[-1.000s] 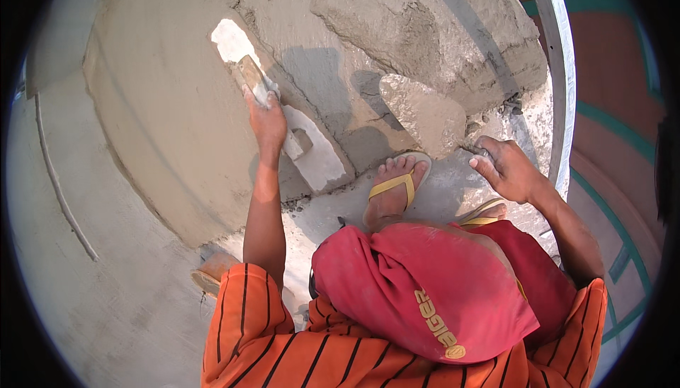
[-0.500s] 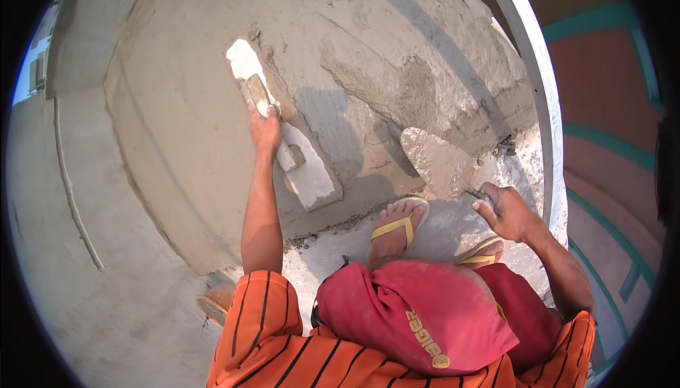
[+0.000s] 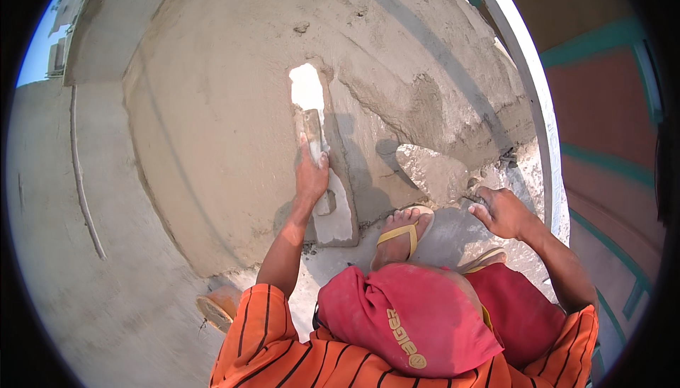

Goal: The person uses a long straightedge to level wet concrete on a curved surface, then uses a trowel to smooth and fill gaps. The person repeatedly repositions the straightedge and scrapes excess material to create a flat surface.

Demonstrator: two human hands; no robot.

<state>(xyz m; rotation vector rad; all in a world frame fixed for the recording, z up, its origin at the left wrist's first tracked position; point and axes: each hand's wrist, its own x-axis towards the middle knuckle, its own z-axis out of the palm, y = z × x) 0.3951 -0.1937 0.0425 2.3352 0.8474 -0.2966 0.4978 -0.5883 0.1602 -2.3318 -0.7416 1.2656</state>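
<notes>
My left hand (image 3: 312, 175) is closed around the handle of a long rectangular plastering float (image 3: 336, 225). The float lies against wet grey mortar (image 3: 219, 97); its far end glares white in the sun, and its near end reaches the mortar's near edge by my foot. Off to the right, my right hand (image 3: 504, 214) grips a mason's trowel (image 3: 431, 168), its handle mostly hidden by my fingers. Mortar coats the broad trowel blade, which points left and away from me. Between the tools and farther off, the mortar looks rough and ridged, while left of the float it is smoother.
My feet in yellow-strapped flip-flops (image 3: 400, 238) are close to the mortar's near edge. A pale beam (image 3: 544, 115) borders the right side, with a reddish, teal-banded surface (image 3: 602, 94) beyond. A round brownish container (image 3: 218, 307) lies beside my left sleeve.
My left hand has drawn the float toward me and to the right, turning it more in line with my view. My right hand and the trowel have hardly moved.
</notes>
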